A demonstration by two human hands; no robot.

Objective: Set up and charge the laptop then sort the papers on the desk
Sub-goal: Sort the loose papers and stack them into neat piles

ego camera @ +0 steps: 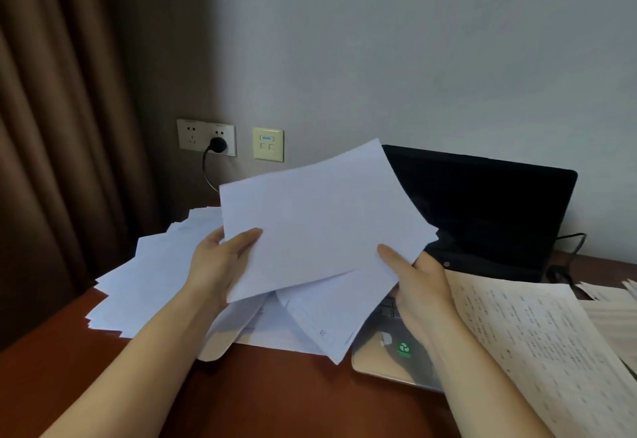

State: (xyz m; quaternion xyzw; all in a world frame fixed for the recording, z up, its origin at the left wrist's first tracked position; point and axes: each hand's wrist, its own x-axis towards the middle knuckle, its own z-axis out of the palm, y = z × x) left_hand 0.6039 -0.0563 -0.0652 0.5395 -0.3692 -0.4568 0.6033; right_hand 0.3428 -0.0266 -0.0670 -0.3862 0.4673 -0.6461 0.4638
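Both my hands hold a small stack of white sheets (320,217) up above the desk. My left hand (220,258) grips its left edge with the thumb on top. At the lower right corner of the stack, my right hand (417,286) pinches it. Below lies a loose heap of white papers (144,286) spread over the left of the desk. An open laptop (482,210) with a dark screen stands to the right, its silver base partly covered by papers. A black plug (217,144) sits in the wall socket.
Printed cream sheets (537,341) lie over the right side of the red-brown desk (275,399). A black cable (568,251) loops behind the laptop's right side. A brown curtain (69,127) hangs at the left. A network wall plate (268,144) is beside the socket.
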